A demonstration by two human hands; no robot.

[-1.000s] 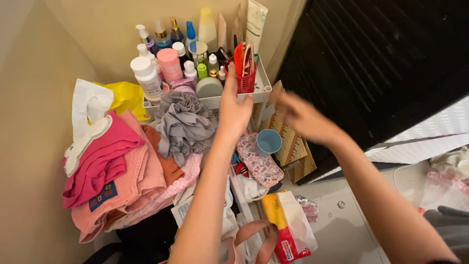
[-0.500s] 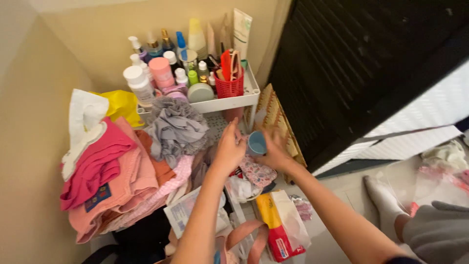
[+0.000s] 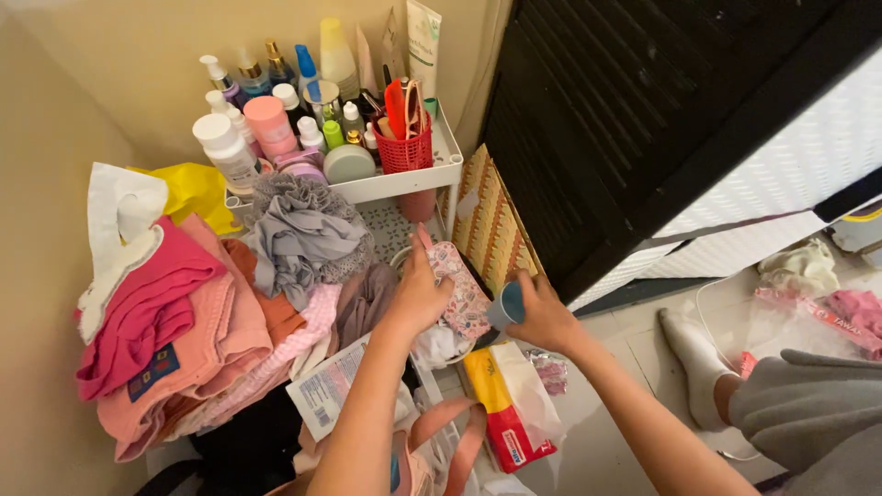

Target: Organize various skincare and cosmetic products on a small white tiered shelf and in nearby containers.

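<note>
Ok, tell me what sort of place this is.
Probably a bedroom or dressing corner in a home. A white shelf crowded with toiletry bottles stands against the wall, folded clothes are piled beside it, and the right hand holds a blue cup near a dark louvred door.

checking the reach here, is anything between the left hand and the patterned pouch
No. The left hand already lies against the patterned pouch, with nothing visible between them. The right hand holds the blue cup beside it.

Blue cup (image 3: 504, 307); pink patterned pouch (image 3: 457, 287); red basket (image 3: 405, 152); grey cloth (image 3: 301, 234).
</note>
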